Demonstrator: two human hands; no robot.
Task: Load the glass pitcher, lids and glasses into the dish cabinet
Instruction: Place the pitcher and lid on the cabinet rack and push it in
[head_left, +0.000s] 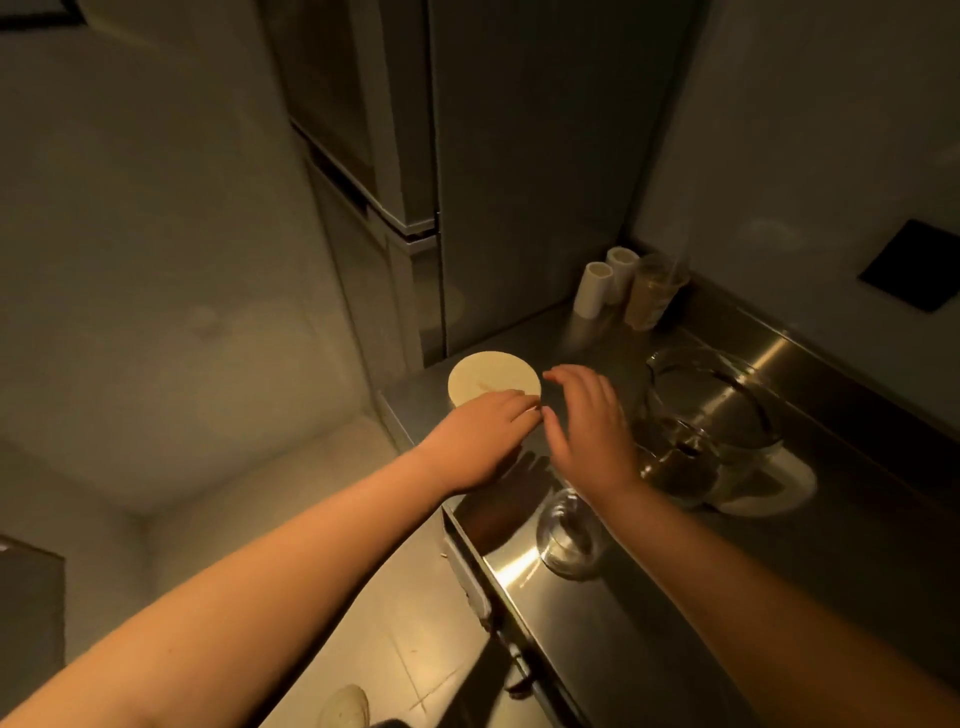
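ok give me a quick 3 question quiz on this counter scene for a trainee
1. True or false: the left hand touches the round pale lid.
2. Which lies nearest the counter's front edge? A) white cylinders B) small clear glass C) glass pitcher
3. Fill in: the right hand holds ____.

Key: 1 true; 2 B; 3 nothing, its fingers are spread open above the steel counter.

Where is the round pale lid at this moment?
The round pale lid lies flat on the steel counter near its far left corner, under the left hand fingertips, just left of the right hand.
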